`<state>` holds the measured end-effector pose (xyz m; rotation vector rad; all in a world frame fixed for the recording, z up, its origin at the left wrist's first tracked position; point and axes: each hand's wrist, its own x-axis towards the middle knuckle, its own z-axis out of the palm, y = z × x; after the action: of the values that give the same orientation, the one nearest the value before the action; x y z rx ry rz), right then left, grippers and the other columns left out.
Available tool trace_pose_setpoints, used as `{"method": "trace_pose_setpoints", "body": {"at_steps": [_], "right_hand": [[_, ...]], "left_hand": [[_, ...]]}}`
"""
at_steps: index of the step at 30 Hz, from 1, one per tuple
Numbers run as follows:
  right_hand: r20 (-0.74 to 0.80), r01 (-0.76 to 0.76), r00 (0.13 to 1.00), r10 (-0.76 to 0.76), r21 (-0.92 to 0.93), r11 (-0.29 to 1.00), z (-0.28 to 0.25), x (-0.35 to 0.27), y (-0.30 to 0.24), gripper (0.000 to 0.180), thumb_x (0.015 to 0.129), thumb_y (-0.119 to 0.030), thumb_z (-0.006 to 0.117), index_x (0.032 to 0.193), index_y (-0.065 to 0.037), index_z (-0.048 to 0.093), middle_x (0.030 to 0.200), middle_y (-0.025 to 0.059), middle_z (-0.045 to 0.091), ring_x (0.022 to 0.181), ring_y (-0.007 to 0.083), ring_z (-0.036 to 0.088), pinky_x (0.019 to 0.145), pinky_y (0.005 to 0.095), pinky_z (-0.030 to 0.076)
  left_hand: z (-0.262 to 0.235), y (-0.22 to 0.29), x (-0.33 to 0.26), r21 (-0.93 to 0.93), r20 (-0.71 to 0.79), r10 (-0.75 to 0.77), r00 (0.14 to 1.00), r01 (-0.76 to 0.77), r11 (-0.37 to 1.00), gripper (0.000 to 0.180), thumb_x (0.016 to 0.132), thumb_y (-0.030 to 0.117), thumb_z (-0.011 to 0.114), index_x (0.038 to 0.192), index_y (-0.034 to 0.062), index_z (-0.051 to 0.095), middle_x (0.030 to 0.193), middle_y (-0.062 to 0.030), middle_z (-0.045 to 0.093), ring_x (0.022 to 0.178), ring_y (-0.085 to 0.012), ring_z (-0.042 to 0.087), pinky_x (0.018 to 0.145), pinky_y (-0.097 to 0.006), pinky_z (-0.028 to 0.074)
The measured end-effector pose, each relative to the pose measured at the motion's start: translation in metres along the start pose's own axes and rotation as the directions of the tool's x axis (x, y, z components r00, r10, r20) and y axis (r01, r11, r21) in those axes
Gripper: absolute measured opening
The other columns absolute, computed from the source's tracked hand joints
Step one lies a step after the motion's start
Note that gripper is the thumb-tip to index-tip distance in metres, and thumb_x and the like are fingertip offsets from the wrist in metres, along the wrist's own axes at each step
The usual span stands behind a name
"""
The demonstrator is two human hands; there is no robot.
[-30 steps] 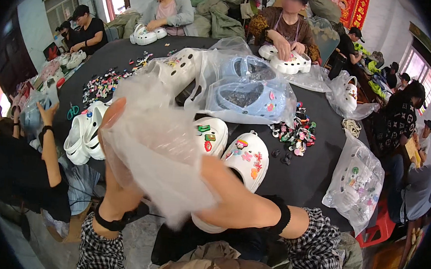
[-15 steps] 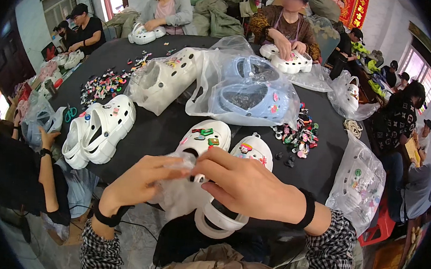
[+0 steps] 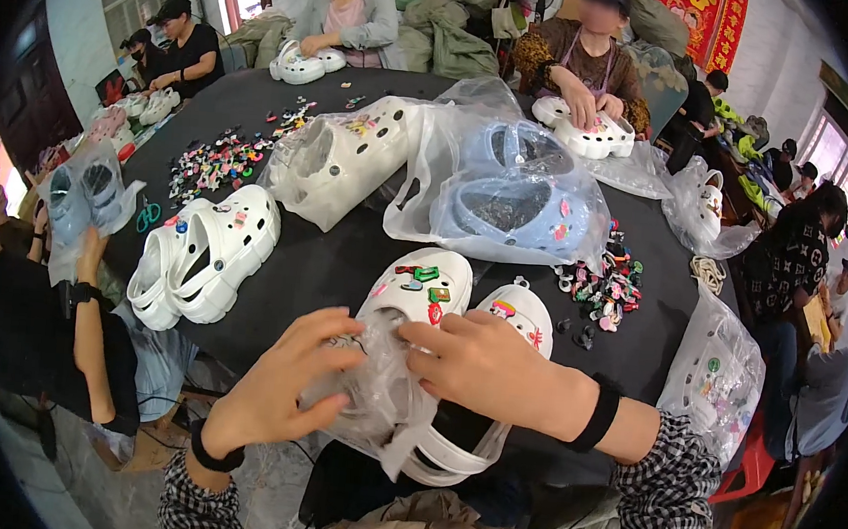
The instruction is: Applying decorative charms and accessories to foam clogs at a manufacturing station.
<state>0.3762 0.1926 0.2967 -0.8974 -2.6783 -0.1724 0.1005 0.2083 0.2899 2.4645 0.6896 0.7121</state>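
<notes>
A pair of white clogs with charms stands at the near table edge: the left clog (image 3: pixel 422 269) has green and red charms, the right clog (image 3: pixel 517 315) a rainbow one. A crumpled clear plastic bag (image 3: pixel 377 369) lies over the left clog's opening and hides much of its heel. Beside the bag is my left hand (image 3: pixel 283 382), its fingers spread and curved along the plastic. From the other side, my right hand (image 3: pixel 495 373) has its thumb and fingers closed on the bag's edge, above the clogs. Its fingertips are partly hidden.
Bagged blue clogs (image 3: pixel 516 212) and a bagged off-white pair (image 3: pixel 342 165) lie mid-table. White clogs (image 3: pixel 213 255) sit at left, near teal scissors (image 3: pixel 148 216). Charm piles (image 3: pixel 220 162) flank them, another (image 3: pixel 604 287) at right. A bagged pair (image 3: pixel 717 369) lies at the right edge. Co-workers sit around.
My hands have moved apart and the plastic bag has spread between them. My left hand's fingers have opened wider. At left, a co-worker has raised a bagged blue pair.
</notes>
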Motion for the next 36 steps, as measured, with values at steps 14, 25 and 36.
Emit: {"method": "trace_pose_setpoints", "body": {"at_steps": [14, 25, 36], "right_hand": [[0.130, 0.009, 0.990, -0.053, 0.318, 0.948, -0.032, 0.040, 0.030, 0.012, 0.086, -0.014, 0.062, 0.088, -0.003, 0.067, 0.091, 0.0115, 0.065, 0.079, 0.0327, 0.067, 0.068, 0.0434, 0.055], [0.490, -0.194, 0.855, -0.172, 0.609, 0.769, 0.030, 0.093, 0.095, 0.036, 0.099, -0.020, 0.046, 0.122, -0.004, 0.067, 0.125, 0.0163, 0.068, 0.112, 0.0339, 0.064, 0.100, 0.0402, 0.048], [0.102, 0.191, 0.973, -0.208, 0.161, 0.968, 0.009, 0.066, 0.059, 0.014, 0.086, -0.011, 0.061, 0.094, -0.001, 0.057, 0.095, 0.0131, 0.057, 0.093, 0.0335, 0.063, 0.078, 0.0400, 0.055]], "left_hand": [[0.041, -0.012, 0.026, 0.271, -0.009, 0.120, 0.993, -0.113, 0.956, 0.076, 0.059, 0.022, 0.080, 0.129, 0.0015, 0.057, 0.135, -0.0170, 0.051, 0.115, -0.0387, 0.051, 0.100, -0.044, 0.044], [0.064, -0.010, 0.021, 0.043, -0.093, -0.162, 0.982, 0.167, 0.985, 0.088, 0.057, 0.018, 0.086, 0.138, 0.0063, 0.053, 0.135, -0.0089, 0.053, 0.109, -0.0336, 0.051, 0.099, -0.040, 0.044], [0.066, 0.000, 0.024, 0.272, -0.097, 0.006, 0.995, 0.021, 0.962, 0.082, 0.063, 0.024, 0.083, 0.136, 0.0038, 0.053, 0.135, -0.0114, 0.054, 0.121, -0.0276, 0.052, 0.102, -0.038, 0.038]]}}
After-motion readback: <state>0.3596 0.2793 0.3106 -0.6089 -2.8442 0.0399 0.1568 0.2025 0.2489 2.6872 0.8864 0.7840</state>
